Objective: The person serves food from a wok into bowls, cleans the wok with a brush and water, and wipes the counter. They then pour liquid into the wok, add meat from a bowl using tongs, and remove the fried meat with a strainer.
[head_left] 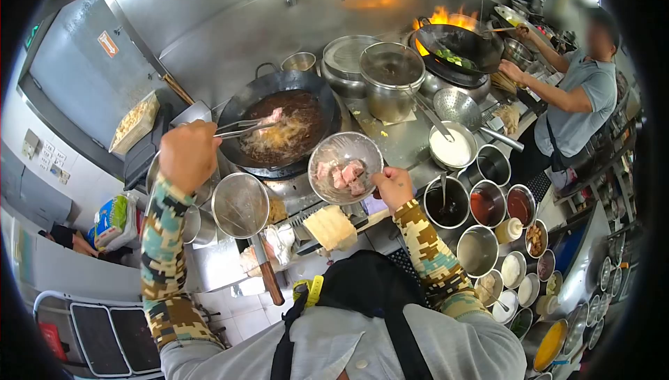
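Note:
My left hand (pixel 188 156) is closed round a pair of metal tongs (pixel 240 129) that reach over a large black wok (pixel 238 105). At their tips is a pink piece of meat (pixel 273 117), just over the dark, foaming oil (pixel 261 146). My right hand (pixel 394 188) grips the rim of a metal bowl (pixel 322 153) beside the wok's near right edge. Several chunks of raw meat (pixel 350 171) lie in that bowl. Below the wok rests a round strainer (pixel 240 206) with a wooden handle, and a folded beige cloth (pixel 330 228) lies under the bowl.
A co-worker (pixel 575 87) at right tends a second wok (pixel 460 42) with flames behind it. Pots (pixel 392 77) stand between the woks. A perforated ladle (pixel 456 106) lies across the stove. Sauce containers (pixel 486 202) crowd my right side; a tray of food (pixel 136 123) sits far left.

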The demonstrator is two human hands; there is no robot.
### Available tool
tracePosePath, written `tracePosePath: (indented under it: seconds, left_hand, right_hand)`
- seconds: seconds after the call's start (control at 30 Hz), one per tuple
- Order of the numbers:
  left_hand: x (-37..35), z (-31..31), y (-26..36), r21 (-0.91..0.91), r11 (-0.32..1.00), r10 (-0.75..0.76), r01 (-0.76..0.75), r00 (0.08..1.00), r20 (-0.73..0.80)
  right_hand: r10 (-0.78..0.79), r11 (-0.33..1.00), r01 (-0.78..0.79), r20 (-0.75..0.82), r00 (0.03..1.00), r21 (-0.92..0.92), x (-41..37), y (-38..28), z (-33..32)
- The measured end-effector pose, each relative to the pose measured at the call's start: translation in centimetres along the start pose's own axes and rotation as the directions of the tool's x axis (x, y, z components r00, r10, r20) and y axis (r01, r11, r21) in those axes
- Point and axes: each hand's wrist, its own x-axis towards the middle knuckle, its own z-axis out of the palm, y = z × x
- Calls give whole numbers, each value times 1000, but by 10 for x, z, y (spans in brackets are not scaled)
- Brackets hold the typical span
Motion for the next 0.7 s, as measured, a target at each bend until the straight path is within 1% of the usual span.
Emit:
tracePosePath:
  seconds: [0.07, 0.1, 0.13, 0.2, 0.23, 0.3, 0.33, 0.37, 0.43, 0.47, 0.5, 0.57, 0.63, 0.67, 0.7]
  left_hand:
    - [-11, 48, -7, 33, 994, -107, 102, 975, 196]
    - [-17, 85, -11, 56, 987, -161, 151, 932, 324]
    - [-23, 121, -15, 83, 977, -211, 194, 869, 447]
    - [-35, 175, -17, 82, 974, -223, 210, 833, 506]
    - [-34, 188, -15, 77, 974, -222, 214, 816, 534]
    - [-16, 147, -3, 130, 958, -283, 255, 784, 552]
    - [-8, 132, -2, 119, 946, -321, 302, 812, 487]
    - [-11, 115, -7, 2, 988, -147, 152, 953, 266]
    - [6, 62, 11, -196, 981, 26, 3, 989, 142]
    - [12, 41, 28, -279, 958, 96, -71, 992, 80]
    - [15, 31, 45, -347, 927, 155, -141, 988, 12]
    - [14, 38, 79, -297, 940, 232, -169, 954, 192]
    - [11, 74, 101, -146, 969, 227, -201, 955, 189]
    - [12, 80, 106, -73, 972, 233, -223, 955, 185]
    - [13, 79, 100, -78, 982, 182, -169, 959, 215]
  right_hand:
    - [-4, 1000, 5, 8, 1000, -27, -3, -1, -3]
    - [-5, 999, 6, 8, 1000, -40, -5, -3, -5]
    - [-7, 999, 7, -2, 1000, -34, -8, -5, -5]
    - [-9, 1000, 9, -32, 999, -21, -14, -13, -7]
    - [-11, 1000, 11, -32, 999, -2, -15, -14, -9]
    - [-11, 1000, 12, -42, 999, 29, -17, -16, -16]
    - [-19, 1000, 18, -46, 999, -26, -14, -12, -20]
    - [-34, 998, 30, -76, 997, -51, -13, -10, -24]
    - [-60, 993, 48, -110, 992, -109, -10, -6, -26]
    - [-100, 981, 81, -100, 990, -175, -10, -10, -26]
    - [-107, 976, 85, -100, 989, -200, -10, -10, -25]
    - [-128, 965, 103, -93, 987, -239, -7, -10, -19]
    - [-101, 971, 82, -77, 992, -224, -6, -9, -13]
    - [-91, 976, 72, -83, 992, -203, -7, -11, -10]
    - [-84, 981, 65, -97, 992, -180, -6, -13, -10]
